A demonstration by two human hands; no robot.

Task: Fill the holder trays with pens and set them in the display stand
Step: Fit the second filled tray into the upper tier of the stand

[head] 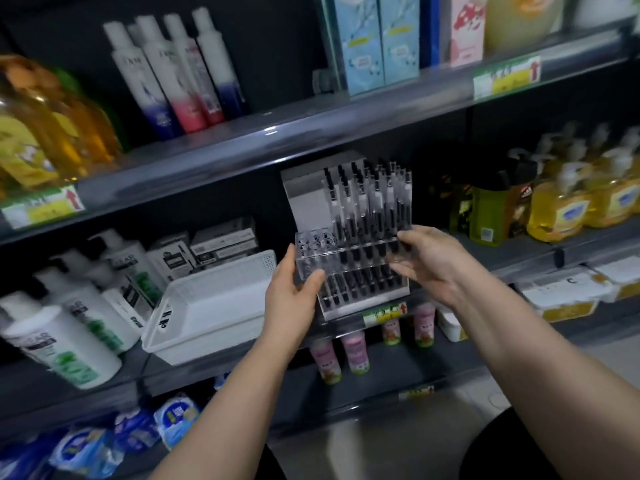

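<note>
Far left, the orange bottles (38, 126) run off the frame edge, their labels too blurred to read. Below them, white pump bottles (69, 323) lean in soft focus, and beside those a white basket (214, 306) sits on the middle shelf (526, 266). Now the action: the left hand (294, 292) has its thumb across the front and fingers tucked behind the left end of the clear holder tray (313, 252), a firm grasp, though the fingertips are lost behind the plastic. The tray is held up in front of the display stand (301, 199), which sits on that middle shelf. The holes at its left end gape unfilled, while the rest is packed with upright pens (375, 202). The caps smear together, so no count is possible. Behind the tray, the stand's lower tier shows a row of dark pens, half hidden by the hands. The right hand (429, 261) clasps the tray's right end, thumb on top and fingers curled beneath. Further right, yellow soap bottles (561, 209) blur away, the last one cut off by the frame edge.
</note>
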